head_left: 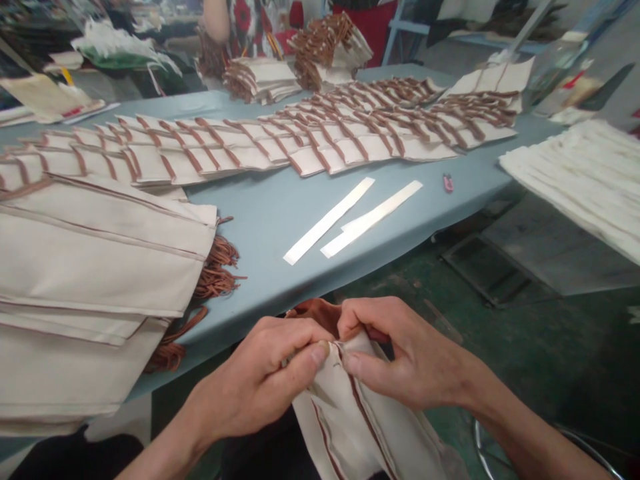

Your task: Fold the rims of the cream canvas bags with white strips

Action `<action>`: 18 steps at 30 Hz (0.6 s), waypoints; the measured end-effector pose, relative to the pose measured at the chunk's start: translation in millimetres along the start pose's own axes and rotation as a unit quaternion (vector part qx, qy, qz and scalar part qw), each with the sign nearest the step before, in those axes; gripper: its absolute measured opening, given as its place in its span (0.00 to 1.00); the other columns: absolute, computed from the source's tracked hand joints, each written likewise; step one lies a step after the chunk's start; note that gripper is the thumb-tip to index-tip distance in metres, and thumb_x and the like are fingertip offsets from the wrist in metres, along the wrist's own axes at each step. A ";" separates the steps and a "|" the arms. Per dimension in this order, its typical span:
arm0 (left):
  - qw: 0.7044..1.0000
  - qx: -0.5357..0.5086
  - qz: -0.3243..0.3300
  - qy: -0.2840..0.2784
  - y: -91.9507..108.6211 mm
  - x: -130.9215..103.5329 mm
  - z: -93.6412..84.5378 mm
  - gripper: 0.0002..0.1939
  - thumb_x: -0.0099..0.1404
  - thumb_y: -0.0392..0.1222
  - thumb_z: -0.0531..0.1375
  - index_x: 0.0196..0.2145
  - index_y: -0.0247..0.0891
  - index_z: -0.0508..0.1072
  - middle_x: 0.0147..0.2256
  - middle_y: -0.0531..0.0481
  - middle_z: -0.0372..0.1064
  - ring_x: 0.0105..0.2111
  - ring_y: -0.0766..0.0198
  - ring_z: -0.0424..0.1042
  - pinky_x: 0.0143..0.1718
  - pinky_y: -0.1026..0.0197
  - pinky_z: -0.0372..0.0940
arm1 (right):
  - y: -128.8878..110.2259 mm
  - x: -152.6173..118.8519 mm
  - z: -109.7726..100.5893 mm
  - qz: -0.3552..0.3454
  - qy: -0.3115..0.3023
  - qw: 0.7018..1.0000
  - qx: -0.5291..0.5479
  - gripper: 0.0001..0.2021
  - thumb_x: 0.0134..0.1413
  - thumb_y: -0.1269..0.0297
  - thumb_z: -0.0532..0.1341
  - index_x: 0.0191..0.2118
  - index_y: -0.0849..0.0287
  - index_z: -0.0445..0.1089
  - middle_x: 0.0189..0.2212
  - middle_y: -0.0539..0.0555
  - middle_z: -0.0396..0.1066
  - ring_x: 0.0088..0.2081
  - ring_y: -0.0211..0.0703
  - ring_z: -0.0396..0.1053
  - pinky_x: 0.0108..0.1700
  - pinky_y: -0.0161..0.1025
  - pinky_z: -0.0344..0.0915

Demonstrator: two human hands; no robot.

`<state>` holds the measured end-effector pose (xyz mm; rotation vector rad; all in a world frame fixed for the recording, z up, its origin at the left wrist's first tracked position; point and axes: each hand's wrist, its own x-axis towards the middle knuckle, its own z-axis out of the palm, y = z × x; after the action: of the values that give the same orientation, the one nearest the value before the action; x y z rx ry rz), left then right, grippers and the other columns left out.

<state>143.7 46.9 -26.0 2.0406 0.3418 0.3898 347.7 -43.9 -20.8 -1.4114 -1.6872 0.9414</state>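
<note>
A cream fabric piece with brown edging (370, 427) hangs over the lap, its top bunched between both hands. My left hand (260, 373) pinches the upper edge near a brown seam. Close beside it, my right hand (405, 353) grips the same edge between thumb and curled fingers. Some brown material (315, 309) shows just behind the fingers. The lower part of the cloth runs out of the frame at the bottom.
On the blue table (260, 233) lie long overlapping rows of brown-edged cream pieces (240, 150), white strips (330, 220) and a small pink item (448, 183). Larger cream panels (100, 260) cover the left side. White cloth (585, 173) is at right. A person's arm (217, 20) shows behind.
</note>
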 end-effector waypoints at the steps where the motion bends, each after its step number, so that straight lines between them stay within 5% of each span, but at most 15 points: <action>1: 1.000 -0.004 -0.004 0.001 0.4 0.8 -0.1 0.12 0.76 0.35 0.52 0.33 0.38 0.71 0.26 0.60 0.63 0.25 0.72 0.63 0.31 0.70 0.57 | 0.2 0.2 1.0 -0.003 0.004 1.000 -0.002 0.03 0.49 0.70 0.59 0.28 0.58 0.65 0.22 0.42 0.59 0.23 0.32 0.55 0.29 0.32 0.53; 11: 0.999 -0.031 -0.028 0.029 -2.1 7.1 8.9 0.13 0.72 0.33 0.52 0.29 0.37 0.70 0.24 0.60 0.62 0.23 0.74 0.61 0.28 0.71 0.56 | 4.2 0.9 9.3 -0.006 0.061 0.997 -0.042 0.05 0.50 0.69 0.59 0.26 0.57 0.63 0.20 0.42 0.59 0.22 0.32 0.55 0.28 0.32 0.52; 18: 0.997 -0.035 -0.042 0.054 -11.6 4.4 12.7 0.17 0.73 0.37 0.52 0.25 0.35 0.68 0.21 0.59 0.59 0.21 0.73 0.57 0.25 0.69 0.54 | 10.5 1.4 15.6 -0.039 0.094 0.989 -0.107 0.03 0.52 0.69 0.60 0.28 0.57 0.65 0.23 0.45 0.66 0.25 0.34 0.63 0.30 0.33 0.55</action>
<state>152.0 44.1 -41.5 1.9336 0.4727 0.4550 338.5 -42.4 -37.2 -1.5099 -1.7259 0.5771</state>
